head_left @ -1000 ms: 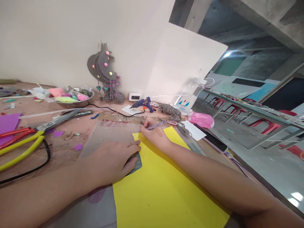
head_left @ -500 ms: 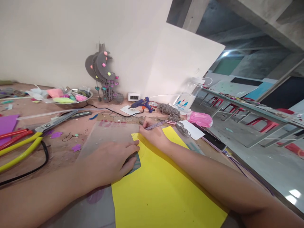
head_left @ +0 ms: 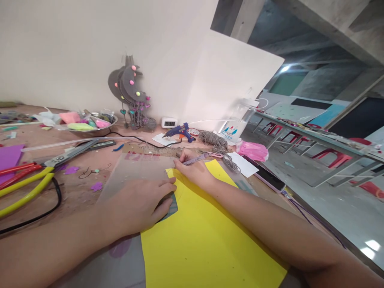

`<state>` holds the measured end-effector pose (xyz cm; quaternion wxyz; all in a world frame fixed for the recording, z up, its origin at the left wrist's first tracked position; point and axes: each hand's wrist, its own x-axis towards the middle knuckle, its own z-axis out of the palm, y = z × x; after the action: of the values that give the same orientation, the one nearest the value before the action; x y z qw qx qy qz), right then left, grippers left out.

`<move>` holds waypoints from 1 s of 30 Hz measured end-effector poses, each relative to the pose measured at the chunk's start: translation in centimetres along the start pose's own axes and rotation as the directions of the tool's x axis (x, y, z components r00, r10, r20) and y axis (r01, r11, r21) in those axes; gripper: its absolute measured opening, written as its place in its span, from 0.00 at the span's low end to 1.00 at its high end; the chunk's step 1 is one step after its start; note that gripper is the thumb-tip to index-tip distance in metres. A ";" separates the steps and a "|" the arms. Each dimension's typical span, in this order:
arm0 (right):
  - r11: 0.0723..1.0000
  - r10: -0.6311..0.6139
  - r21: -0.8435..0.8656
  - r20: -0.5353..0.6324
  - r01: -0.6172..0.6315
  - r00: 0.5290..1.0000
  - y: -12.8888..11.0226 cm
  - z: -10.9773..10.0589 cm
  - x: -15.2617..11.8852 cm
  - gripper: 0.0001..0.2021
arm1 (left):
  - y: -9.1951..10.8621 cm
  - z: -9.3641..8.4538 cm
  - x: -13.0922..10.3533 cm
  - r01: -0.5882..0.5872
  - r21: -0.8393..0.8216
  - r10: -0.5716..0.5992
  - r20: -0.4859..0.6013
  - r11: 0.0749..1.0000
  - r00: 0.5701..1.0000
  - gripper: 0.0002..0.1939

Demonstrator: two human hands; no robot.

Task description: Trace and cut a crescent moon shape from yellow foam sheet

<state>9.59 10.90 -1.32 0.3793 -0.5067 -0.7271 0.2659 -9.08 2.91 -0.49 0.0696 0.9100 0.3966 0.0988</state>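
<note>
A sheet of yellow paper (head_left: 204, 232) lies on a greyish translucent mat (head_left: 126, 268). My left hand (head_left: 138, 202) rests on the sheet's notched left edge, thumb and index finger apart, fingertips pressing the paper. Near the sheet's far edge, my right hand (head_left: 192, 164) is closed around a pale purple patterned pen (head_left: 196, 159), its tip hidden by the fingers. A thin curved line shows on the yellow paper between the two hands. Beyond the right hand lie a pink-handled tool (head_left: 216, 155) and grey yarn (head_left: 213, 140).
Scissors with yellow handles (head_left: 33, 192) lie at left by purple scraps (head_left: 96, 186). At the back are a bowl (head_left: 111, 122) of coloured clay, a blue glue gun (head_left: 181, 131), a small clock (head_left: 169, 122) and a plastic jug (head_left: 235, 124). A phone (head_left: 265, 174) lies near the right edge.
My right hand has shifted very slightly to the left with the pen. My left hand and the yellow paper stay where they were.
</note>
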 end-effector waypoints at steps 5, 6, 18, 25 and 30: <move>1.000 0.004 -0.017 -0.053 -0.005 0.999 -0.1 -0.2 0.0 0.10 | 0.0 0.1 -0.1 -0.012 -0.030 0.011 -0.034 0.999 0.999 0.16; 1.000 0.008 -0.020 -0.060 -0.010 0.998 -0.1 -0.3 0.0 0.10 | 0.0 0.1 -0.1 -0.012 -0.031 0.011 -0.038 0.999 0.999 0.16; 0.996 0.068 -0.051 -0.092 -0.073 0.993 -0.6 -1.2 -0.3 0.10 | 0.1 -0.1 -0.1 0.010 -0.014 -0.010 -0.008 1.000 1.000 0.17; 0.994 0.083 0.057 0.126 -0.091 0.989 0.5 -2.4 0.4 0.10 | 0.0 0.1 -0.1 -0.001 -0.032 0.000 -0.028 0.999 1.000 0.16; 0.997 -0.078 0.015 0.079 0.077 0.994 1.0 -2.1 0.9 0.10 | -0.1 0.2 -0.1 0.011 0.021 -0.011 0.001 1.000 1.000 0.17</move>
<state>11.68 12.13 -0.62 0.3631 -0.4647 -0.7591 0.2755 -9.18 2.90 -0.71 0.0610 0.9085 0.4025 0.0940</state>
